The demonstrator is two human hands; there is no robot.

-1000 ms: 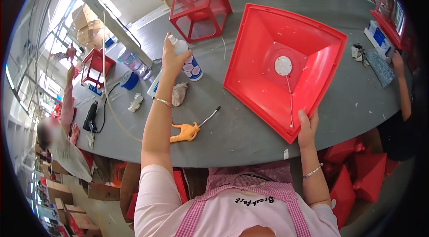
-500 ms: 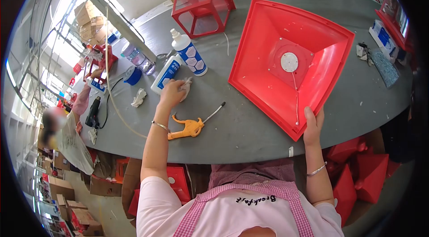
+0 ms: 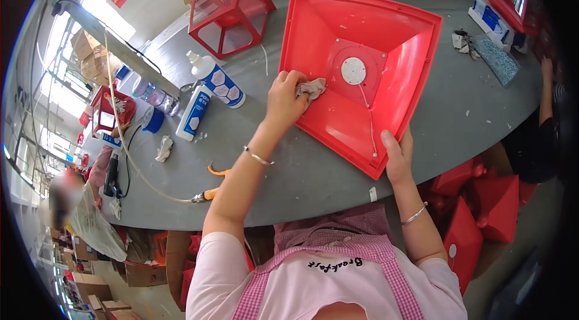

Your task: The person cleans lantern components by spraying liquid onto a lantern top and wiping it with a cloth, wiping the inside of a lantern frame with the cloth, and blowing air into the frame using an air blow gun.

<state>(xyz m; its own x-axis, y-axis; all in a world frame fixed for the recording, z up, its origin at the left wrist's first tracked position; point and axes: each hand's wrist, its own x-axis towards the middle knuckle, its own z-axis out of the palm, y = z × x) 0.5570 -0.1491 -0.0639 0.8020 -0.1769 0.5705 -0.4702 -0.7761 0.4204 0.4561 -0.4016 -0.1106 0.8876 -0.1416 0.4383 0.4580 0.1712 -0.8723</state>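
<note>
A red plastic lantern top [image 3: 416, 48], hollow side up, tilts over the grey table. A round white disc [image 3: 353, 71] sits at its middle, with a thin white cable [image 3: 370, 118] running down the inner wall. My right hand [image 3: 398, 154] grips its near corner, thumb on the inner side. My left hand [image 3: 286, 100] is closed on a crumpled greyish rag [image 3: 312, 89], which is against the left inner wall of the lantern top. An orange air blow gun [image 3: 211, 193] lies partly hidden under my left forearm.
White bottles with blue labels [image 3: 218, 82] [image 3: 194, 114] stand left of the lantern top. Behind them is a red lantern frame [image 3: 232, 12] with clear panes. Far right lies a blue speckled piece [image 3: 496, 59]. Red parts [image 3: 464, 223] fill a box below the table. Other people are at both sides.
My left hand has moved from beside the white bottle, carrying the rag up and right into the lantern top. The view has shifted; my right hand keeps its grip.
</note>
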